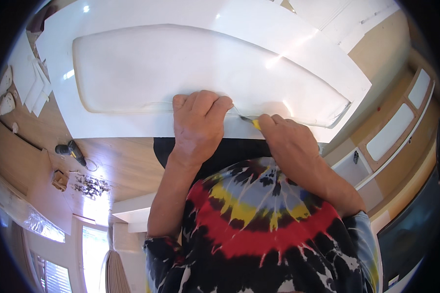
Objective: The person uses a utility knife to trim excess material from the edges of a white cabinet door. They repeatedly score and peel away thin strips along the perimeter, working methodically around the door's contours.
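Observation:
A large white panel door (137, 68) lies flat in front of me, with a rounded recessed outline in its face. My right hand (288, 139) is closed around a yellow-handled utility knife (255, 124). Its dark blade points left and touches or hovers close to the near groove of the outline. Just left of the blade, my left hand (200, 115) rests on the panel with its fingers curled into a pinch. A thin pale strip (235, 108) runs from these fingertips toward the blade. What lies inside the left fingers is hidden.
Left on the wooden floor lie a cordless drill (72, 150), a heap of dark screws or small hardware (90, 186), a small open box (60, 180), white sheets (34, 88) and white shoes (6, 104). On the right stands a cabinet frame with white panels (390, 131).

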Demonstrator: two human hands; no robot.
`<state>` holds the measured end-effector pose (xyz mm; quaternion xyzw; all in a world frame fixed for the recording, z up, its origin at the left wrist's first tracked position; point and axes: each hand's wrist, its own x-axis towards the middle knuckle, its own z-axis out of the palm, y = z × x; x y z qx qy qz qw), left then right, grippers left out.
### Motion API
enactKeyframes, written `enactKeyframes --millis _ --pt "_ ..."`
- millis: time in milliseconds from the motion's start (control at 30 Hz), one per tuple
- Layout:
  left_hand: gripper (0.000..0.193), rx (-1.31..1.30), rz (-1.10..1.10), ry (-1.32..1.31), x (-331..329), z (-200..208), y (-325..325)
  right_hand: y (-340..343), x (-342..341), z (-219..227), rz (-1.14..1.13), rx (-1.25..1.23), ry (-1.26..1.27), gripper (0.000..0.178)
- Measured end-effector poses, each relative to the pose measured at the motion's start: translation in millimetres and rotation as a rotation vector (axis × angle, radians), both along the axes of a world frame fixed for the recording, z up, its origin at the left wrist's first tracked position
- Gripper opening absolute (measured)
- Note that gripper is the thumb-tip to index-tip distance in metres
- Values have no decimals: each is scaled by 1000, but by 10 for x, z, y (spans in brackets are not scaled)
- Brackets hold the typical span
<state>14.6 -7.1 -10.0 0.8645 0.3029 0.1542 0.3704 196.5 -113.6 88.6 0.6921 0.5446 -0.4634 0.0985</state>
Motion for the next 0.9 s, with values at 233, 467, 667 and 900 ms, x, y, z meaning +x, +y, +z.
enactKeyframes --millis 233,467,667,900 --pt "16 21 2 3 2 -31 -6 51 72 69 37 -66 -1 17" --pt "16 102 20 2 -18 -73 -43 62 45 -33 9 -43 32 16" --pt "15 89 31 0 16 -28 -24 -45 61 -74 10 -24 21 17" --pt "18 94 21 24 1 -60 -46 -41 162 4 11 -31 45 15"
